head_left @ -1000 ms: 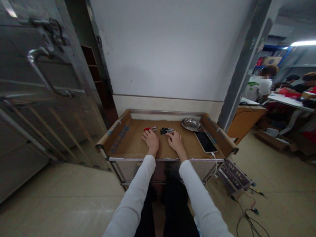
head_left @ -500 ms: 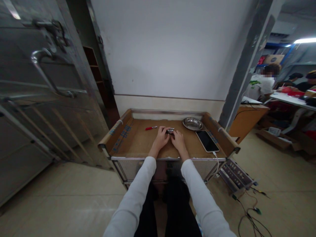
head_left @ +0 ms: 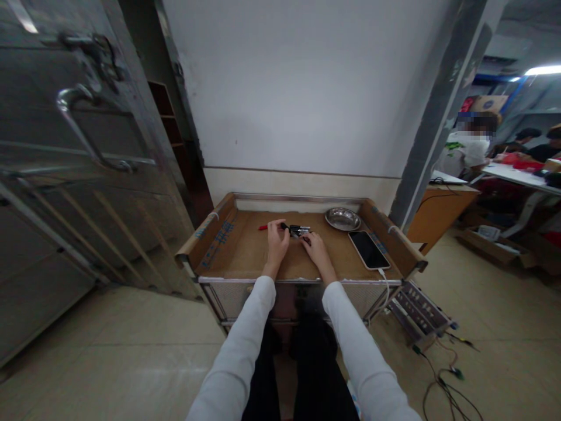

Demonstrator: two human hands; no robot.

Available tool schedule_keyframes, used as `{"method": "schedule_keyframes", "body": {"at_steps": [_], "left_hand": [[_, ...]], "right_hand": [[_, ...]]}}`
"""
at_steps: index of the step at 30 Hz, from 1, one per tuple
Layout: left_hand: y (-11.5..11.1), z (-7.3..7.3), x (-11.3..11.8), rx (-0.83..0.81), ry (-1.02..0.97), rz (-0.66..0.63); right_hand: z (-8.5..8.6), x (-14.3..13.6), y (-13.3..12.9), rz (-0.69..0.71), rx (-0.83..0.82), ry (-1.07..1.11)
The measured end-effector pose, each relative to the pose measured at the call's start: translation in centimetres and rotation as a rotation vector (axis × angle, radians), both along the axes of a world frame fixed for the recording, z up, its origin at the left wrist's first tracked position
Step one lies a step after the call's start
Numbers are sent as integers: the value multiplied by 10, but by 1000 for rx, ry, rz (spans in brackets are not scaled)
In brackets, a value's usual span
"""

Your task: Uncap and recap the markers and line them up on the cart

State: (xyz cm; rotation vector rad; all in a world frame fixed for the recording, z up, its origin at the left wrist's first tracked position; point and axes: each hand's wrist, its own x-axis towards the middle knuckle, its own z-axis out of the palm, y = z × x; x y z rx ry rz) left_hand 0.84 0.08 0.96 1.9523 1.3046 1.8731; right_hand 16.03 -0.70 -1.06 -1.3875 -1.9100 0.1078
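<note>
Both hands rest on a cardboard-lined metal cart in front of me. My left hand pinches the end of a black marker with its fingertips. My right hand lies just right of it, fingers touching a small cluster of black markers. A red marker lies on the cardboard left of my left hand, partly hidden by the fingers.
A shallow steel bowl sits at the cart's back right. A phone with a white cable lies beside it. A heavy metal door stands at left. A power strip and wires lie on the floor at right. People sit at a far table.
My left hand shifted from the red marker toward the black markers, met my right hand there, then drew one black marker out to the left.
</note>
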Motion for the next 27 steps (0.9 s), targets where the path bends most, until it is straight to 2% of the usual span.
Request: {"method": "schedule_keyframes", "body": {"at_steps": [4,10,17,21,27], "left_hand": [[2,-1,-1,-38,-68,7],[1,-1,0,-78,-19,-8],[5,-4,-1,-68,-103,41],[8,-8,-1,-73,-126,13],[13,-14,0,-99,-75,-65]], "right_hand": [[0,0,0,16,-27,14],[2,0,-1,0,-26,9],[2,-2,-1,-6,-15,-145],[3,-5,-1,23,-1,-213],[6,-4,-4,61,-7,-184]]}}
